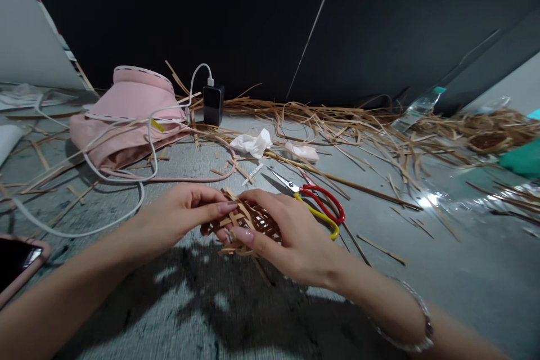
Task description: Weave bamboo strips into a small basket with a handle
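Between my two hands is a small woven piece of brown flat strips point(266, 224), with loose strip ends sticking out on its left side. My left hand point(200, 211) is closed on that left edge, thumb on top and fingers partly hidden underneath. From the right, my right hand point(291, 230) wraps over the weave, its thumb on the near side. Scissors point(312, 194) with one red and one yellow handle lie just beyond my right hand, blades pointing to the far left.
Cut strips point(304, 112) litter the back along the dark panel. A pink visor hat point(130, 101), white cable point(143, 197) and black power bank point(213, 105) are at left. Crumpled tissue point(253, 143) lies mid-back, a plastic bottle point(419, 109) back right, a phone point(19, 264) near left.
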`<state>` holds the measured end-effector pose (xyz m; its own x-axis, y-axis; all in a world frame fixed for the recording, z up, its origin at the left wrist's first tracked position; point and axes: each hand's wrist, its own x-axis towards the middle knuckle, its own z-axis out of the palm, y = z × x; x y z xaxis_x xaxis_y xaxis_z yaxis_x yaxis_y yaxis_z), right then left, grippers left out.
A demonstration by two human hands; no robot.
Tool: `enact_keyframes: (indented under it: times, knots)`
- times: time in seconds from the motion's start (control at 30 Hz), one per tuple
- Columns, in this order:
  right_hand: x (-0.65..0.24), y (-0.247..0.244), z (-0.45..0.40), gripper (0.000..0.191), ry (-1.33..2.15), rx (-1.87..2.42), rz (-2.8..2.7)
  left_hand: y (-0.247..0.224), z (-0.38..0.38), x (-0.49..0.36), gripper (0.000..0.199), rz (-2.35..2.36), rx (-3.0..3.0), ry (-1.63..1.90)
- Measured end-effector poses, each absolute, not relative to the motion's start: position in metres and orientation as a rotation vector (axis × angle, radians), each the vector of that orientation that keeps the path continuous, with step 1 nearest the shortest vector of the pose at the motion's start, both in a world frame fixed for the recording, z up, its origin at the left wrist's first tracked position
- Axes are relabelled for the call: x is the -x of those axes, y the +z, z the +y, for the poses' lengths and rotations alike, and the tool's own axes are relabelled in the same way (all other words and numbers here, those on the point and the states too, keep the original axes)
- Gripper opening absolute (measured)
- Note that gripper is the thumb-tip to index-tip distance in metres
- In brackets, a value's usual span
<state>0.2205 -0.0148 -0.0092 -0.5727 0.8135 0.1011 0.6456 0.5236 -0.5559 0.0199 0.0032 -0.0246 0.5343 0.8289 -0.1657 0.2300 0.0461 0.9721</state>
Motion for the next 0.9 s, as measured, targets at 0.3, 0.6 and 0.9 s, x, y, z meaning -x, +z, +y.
enact_keyframes:
  times: [0.3, 0.6, 0.9]
  knots:
    - [-0.22, -0.008, -0.015, 0.04, 0.725, 1.168, -2.408, -0.022, 0.002, -0.019, 0.031, 0.93, -1.457, 0.57]
    - [-0.215, -0.016, -0.012, 0.039, 0.582, 1.33, -2.376, -0.023, -0.001, -0.02, 0.028, 0.915, -1.452, 0.533]
    - [-0.214, -0.019, -0.01, 0.036, 0.538, 1.354, -2.393, -0.019, 0.0, -0.022, 0.022, 0.917, -1.422, 0.504]
